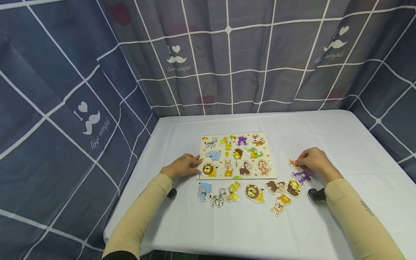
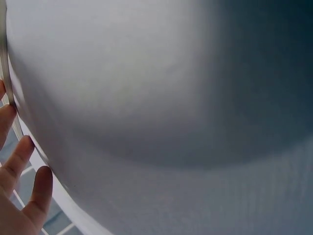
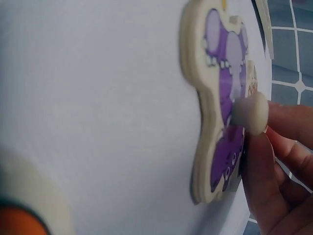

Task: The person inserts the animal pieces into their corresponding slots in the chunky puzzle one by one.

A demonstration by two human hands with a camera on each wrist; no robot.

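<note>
A flat puzzle board (image 1: 224,150) printed with colourful animals lies on the white table. My left hand (image 1: 184,165) is at its left edge, fingers extended and touching the side; in the left wrist view its fingertips (image 2: 43,183) show at the far left. To the right of the board, my right hand (image 1: 313,162) pinches a small orange animal puzzle piece (image 1: 293,164) at the tabletop. Just in front of that hand lies a purple hippo piece (image 1: 302,177), whose round knob (image 3: 254,113) stands up close to the fingers in the right wrist view.
Several knobbed pieces lie along the board's near side: an elephant (image 1: 204,191), a zebra (image 1: 217,198), a giraffe (image 1: 233,192), a lion (image 1: 255,194), a brown animal (image 1: 275,186), a hedgehog (image 1: 293,188) and an orange kangaroo-like piece (image 1: 280,205). Grid-patterned curtains (image 1: 208,54) surround the table.
</note>
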